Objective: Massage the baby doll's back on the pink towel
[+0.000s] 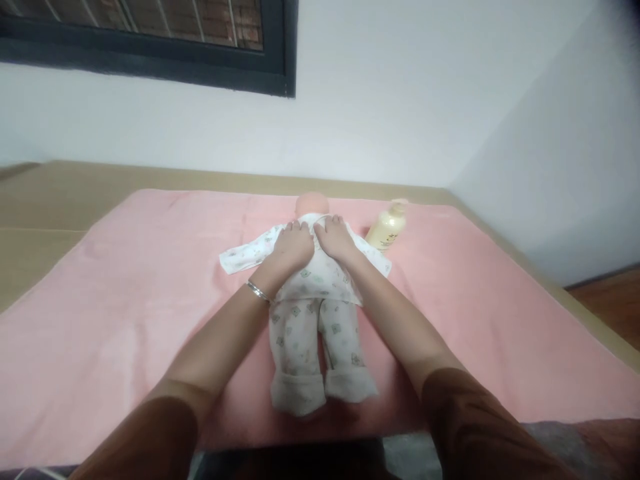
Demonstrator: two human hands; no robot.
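Note:
A baby doll (313,205) lies stretched out on a pink sheet, its head towards the wall. It wears a white printed top (320,283) with the sleeves spread to both sides, and matching trousers (300,333) with turned-up cuffs. My left hand (296,245) rests flat on the left of the doll's upper body, fingers pointing at the shoulder. Beside it, my right hand (336,239) lies on the right of the upper body, also with extended fingers. Neither hand grips anything. Whether the doll is face up or face down I cannot tell.
A pale yellow pump bottle (387,227) stands just past the doll's right-hand sleeve. The pink sheet (150,287) covers a tan surface (40,200). Behind it rises a white wall (380,100) with a dark-framed window (277,53); another wall closes the right side.

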